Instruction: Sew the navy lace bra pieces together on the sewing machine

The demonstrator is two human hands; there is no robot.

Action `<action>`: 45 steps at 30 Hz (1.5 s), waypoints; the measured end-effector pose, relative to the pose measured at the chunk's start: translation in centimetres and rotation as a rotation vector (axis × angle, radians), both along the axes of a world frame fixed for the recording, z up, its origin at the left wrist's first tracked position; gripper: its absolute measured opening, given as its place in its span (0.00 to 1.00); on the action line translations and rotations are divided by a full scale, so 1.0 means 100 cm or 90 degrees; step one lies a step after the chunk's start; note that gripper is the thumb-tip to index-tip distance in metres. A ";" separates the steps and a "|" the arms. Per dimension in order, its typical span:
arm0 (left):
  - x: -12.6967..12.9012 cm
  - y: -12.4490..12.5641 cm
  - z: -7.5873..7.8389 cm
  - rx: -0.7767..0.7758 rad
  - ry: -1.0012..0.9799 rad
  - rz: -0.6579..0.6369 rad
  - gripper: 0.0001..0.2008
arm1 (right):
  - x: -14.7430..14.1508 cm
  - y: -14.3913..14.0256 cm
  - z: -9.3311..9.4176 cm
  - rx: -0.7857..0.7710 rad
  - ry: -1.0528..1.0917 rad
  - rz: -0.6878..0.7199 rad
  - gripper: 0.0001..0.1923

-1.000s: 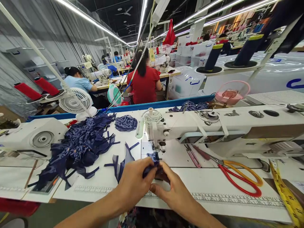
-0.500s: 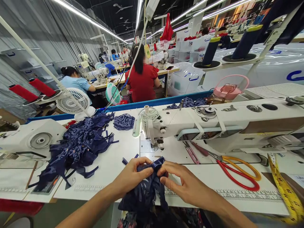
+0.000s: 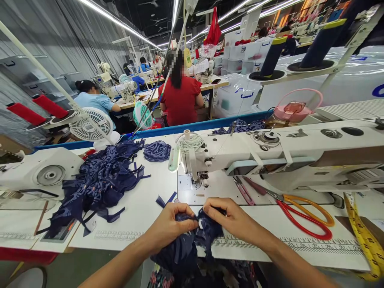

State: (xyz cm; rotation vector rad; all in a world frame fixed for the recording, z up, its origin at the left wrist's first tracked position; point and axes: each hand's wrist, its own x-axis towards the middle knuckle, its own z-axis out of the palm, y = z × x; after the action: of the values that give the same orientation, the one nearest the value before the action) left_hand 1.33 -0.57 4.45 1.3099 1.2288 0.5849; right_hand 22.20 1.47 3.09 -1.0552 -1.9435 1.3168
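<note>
Both hands pinch a navy patterned lace fabric piece (image 3: 180,250) at the front edge of the white table. My left hand (image 3: 169,224) grips its upper edge between thumb and fingers. My right hand (image 3: 232,220) is closed on the same piece just to the right, a small gap between the fingertips. The fabric hangs down over the edge toward the lap, its lower part bunched and dark. Just beyond the hands is the needle area of a white sewing machine (image 3: 237,148). Thin navy strips (image 3: 166,199) stick out beside my left hand.
A heap of navy fabric pieces (image 3: 102,176) lies left, with a rounded stack (image 3: 157,151) behind it. Scissors with red and orange handles (image 3: 319,232), pink-handled snips (image 3: 244,192) and a yellow tape measure (image 3: 360,236) lie right. A ruler scale runs along the table front. Co-workers sit ahead.
My right hand has turned and shifted slightly right, pulling its part of the fabric away from my left hand. My left hand keeps its pinch. The camera view has tilted slightly.
</note>
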 end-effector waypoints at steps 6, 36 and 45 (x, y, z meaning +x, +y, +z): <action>0.002 -0.001 -0.003 -0.005 0.012 0.005 0.09 | 0.007 0.004 0.001 -0.241 0.065 -0.015 0.22; 0.002 -0.005 -0.013 -0.122 -0.093 -0.012 0.13 | 0.015 -0.011 -0.006 -0.137 -0.075 0.043 0.13; -0.008 0.001 -0.010 0.537 0.298 0.086 0.12 | 0.006 -0.034 0.031 0.082 -0.161 -0.002 0.10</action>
State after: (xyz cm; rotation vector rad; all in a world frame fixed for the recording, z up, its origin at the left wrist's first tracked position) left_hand 0.51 -0.51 3.49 2.1663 1.5259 0.9943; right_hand 22.79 -1.94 6.21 -1.2086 -2.1770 1.0823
